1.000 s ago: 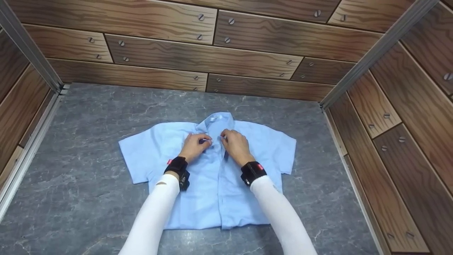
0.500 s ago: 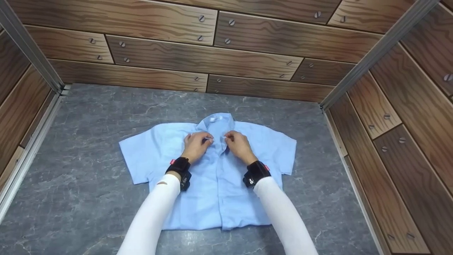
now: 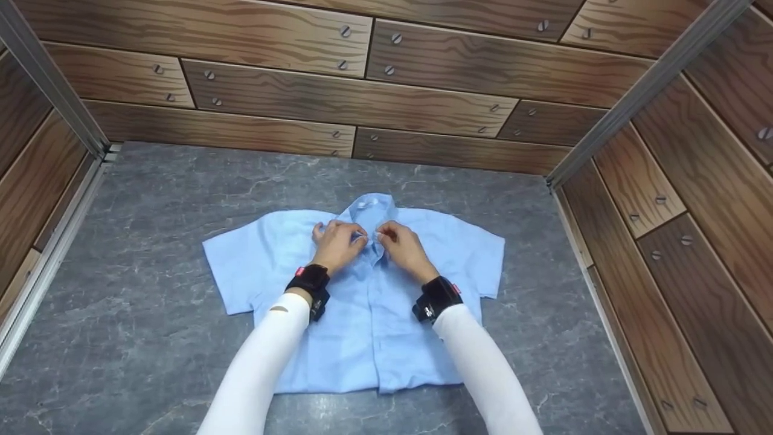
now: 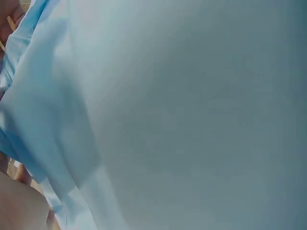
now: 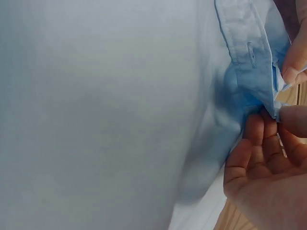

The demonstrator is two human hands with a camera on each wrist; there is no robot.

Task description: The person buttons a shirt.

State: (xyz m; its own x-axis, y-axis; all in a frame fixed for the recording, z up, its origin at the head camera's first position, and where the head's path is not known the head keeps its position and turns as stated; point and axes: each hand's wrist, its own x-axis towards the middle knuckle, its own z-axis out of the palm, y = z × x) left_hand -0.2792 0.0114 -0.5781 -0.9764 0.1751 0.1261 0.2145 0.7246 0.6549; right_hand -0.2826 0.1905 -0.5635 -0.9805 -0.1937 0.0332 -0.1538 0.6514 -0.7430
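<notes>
Nothing is legible on the collar label (image 3: pixel 367 205) or red wristband tags (image 3: pixel 300 271).

light-blue short-sleeved cloth shirt (image 3: pixel 338 344) is looking matt and wrinkled, grey marble-patterned flat surface (image 3: pixel 151 241) is shining faintly, brown wood-patterned plank walls (image 3: pixel 272 90) are looking smooth, straight grey metal posts (image 3: pixel 665 66) are gleaming dully

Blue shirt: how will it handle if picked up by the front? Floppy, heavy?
Likely floppy: the blue shirt already bends and creases around its buttonhole strip. Probably light for its spread, since the cloth looks thin. Pushed along the grey surface, it may bunch rather than slide whole, lying loose and flat.
</notes>
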